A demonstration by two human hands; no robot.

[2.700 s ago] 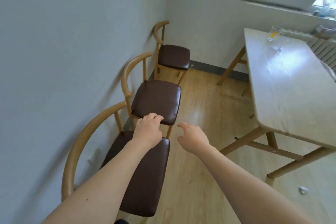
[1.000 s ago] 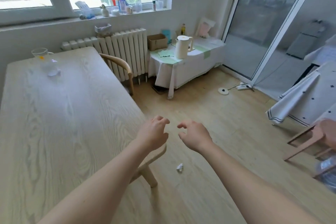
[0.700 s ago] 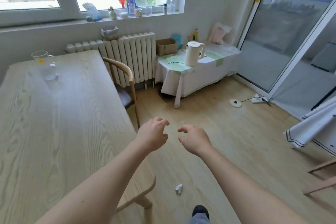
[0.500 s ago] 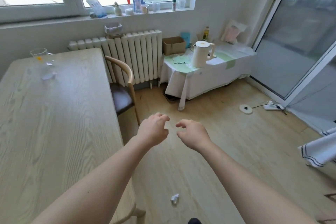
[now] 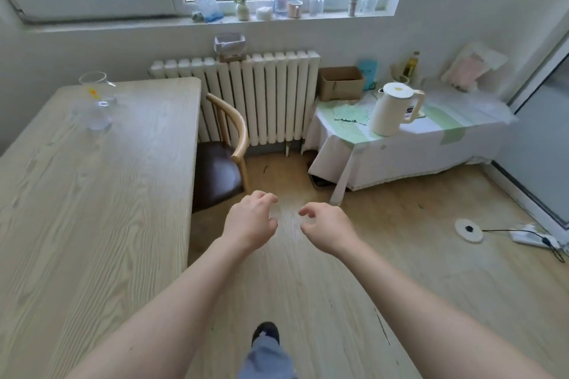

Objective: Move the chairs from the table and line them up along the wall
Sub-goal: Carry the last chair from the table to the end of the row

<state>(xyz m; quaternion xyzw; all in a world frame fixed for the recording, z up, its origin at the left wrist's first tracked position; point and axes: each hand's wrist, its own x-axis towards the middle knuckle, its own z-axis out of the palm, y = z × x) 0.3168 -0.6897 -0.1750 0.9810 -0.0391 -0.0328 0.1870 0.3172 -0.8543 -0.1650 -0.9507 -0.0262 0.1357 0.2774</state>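
Head view: my left hand and right hand reach out side by side over the floor, fingers loosely curled, half open, holding nothing. One chair sits tucked at the desk far right side, just before the radiator, its curved back toward me. Hands are near it, not touching. A glass jug stands on the desk. A kettle sits on the side table.

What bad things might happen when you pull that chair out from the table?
The chair sits tucked between the table and the radiator, so its curved back might bump either. Jolting the table could tip the glass jug. Both hands, left hand and right hand, are empty.
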